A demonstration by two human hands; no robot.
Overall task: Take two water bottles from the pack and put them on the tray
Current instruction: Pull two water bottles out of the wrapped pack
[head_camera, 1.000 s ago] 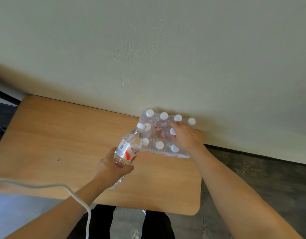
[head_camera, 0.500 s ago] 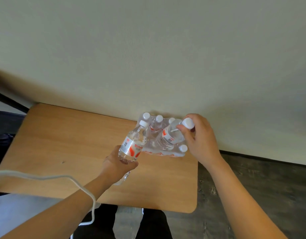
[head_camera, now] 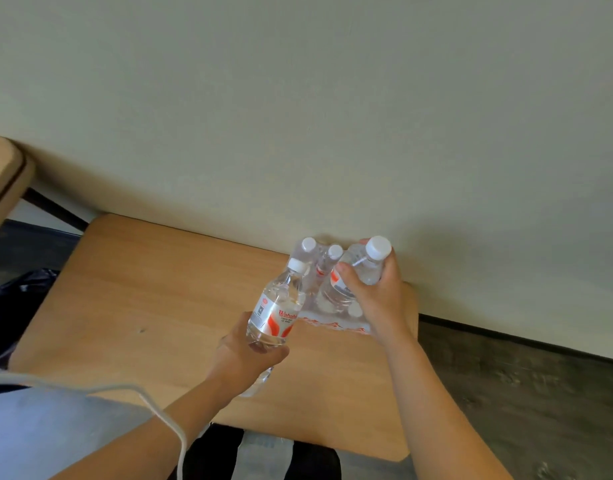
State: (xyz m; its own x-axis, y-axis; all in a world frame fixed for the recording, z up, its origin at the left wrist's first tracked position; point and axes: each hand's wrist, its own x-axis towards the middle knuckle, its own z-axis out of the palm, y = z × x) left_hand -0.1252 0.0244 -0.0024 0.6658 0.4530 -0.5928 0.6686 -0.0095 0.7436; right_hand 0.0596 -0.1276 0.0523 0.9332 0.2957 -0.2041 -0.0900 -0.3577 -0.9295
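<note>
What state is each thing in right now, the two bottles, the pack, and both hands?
Left hand: closed around a bottle's lower body.
Left bottle: capped, held tilted above the table.
Right hand: closed around a second bottle.
Right bottle: capped, lifted over the pack.
Pack: on the table by the wall, wrap opened, bottles remaining.
Tray: not in view.

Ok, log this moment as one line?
left hand: holds clear plastic water bottle | right hand: holds second clear bottle above shrink-wrapped pack | tray: not visible
</note>
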